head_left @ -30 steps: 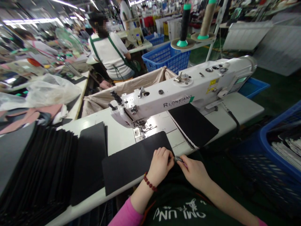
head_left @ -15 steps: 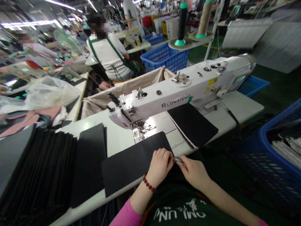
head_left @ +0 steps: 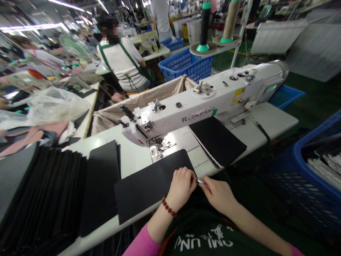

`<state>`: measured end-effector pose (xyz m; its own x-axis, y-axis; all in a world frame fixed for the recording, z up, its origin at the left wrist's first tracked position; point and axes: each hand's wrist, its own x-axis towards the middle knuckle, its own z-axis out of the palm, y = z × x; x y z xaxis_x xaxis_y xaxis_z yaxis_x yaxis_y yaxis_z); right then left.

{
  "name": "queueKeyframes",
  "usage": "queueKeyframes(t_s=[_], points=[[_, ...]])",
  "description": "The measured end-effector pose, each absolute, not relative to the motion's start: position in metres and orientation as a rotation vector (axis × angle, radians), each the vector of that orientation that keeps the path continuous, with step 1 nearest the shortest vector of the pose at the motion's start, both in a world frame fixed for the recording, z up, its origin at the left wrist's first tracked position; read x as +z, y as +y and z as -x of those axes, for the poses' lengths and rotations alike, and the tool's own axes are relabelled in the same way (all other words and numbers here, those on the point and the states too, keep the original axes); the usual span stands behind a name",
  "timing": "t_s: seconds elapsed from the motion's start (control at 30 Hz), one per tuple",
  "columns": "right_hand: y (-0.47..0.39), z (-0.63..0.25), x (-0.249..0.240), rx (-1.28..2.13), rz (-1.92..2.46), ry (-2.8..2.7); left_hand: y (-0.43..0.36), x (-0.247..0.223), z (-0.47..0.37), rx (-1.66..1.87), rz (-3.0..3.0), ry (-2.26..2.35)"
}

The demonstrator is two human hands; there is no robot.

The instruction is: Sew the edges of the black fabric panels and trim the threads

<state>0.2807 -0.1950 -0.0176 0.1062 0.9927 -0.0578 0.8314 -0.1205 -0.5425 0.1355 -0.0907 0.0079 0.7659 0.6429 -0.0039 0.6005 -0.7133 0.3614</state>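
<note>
A flat black panel (head_left: 151, 185) lies on the sewing table in front of the machine's needle area. My left hand (head_left: 182, 185), with a red bead bracelet at the wrist, is closed on the panel's near right edge, its fingertips pinched together. Just beside it, my right hand (head_left: 217, 193) grips a small silver metal tool (head_left: 200, 181), whose tip meets the left fingertips at that edge. Most of the tool is hidden in my palm, so its kind is unclear. Above the panel stands the white sewing machine (head_left: 197, 106).
A thick pile of black panels (head_left: 53, 192) fills the table's left end, beside another black panel (head_left: 101, 185). Under the machine arm lies a stack of black pieces (head_left: 217, 140). A blue basket (head_left: 295, 167) stands at right. Beyond the machine sits a person in a white top (head_left: 124, 65).
Both hands stay at the panel's edge with almost no movement. The silver tool has turned very slightly in my right hand. The view has shifted a little.
</note>
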Motion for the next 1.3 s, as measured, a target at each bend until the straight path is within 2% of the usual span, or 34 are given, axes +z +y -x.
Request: queueKeyframes(t_s=[0.43,0.57,0.73,0.97,1.1,1.3], points=[[-0.192,-0.285,-0.020,0.568,2.017,-1.765,-0.093,0.011,-0.131,0.232,-2.525,0.919],[-0.195,-0.294,-0.021,0.575,2.054,-1.623,-0.093,0.018,-0.106,0.357,-2.351,0.852],[-0.196,-0.302,-0.019,0.562,1.982,-1.528,-0.100,0.019,-0.058,0.355,-2.423,0.676],[-0.174,-0.290,-0.008,0.458,1.762,-1.891,-0.106,0.021,0.004,0.379,-2.426,0.864],[-0.158,-0.293,-0.004,0.460,1.749,-2.126,-0.103,0.015,0.034,0.257,-2.557,1.125],[-0.146,-0.299,0.004,0.546,1.593,-2.160,-0.107,0.012,0.059,0.228,-2.603,1.130]])
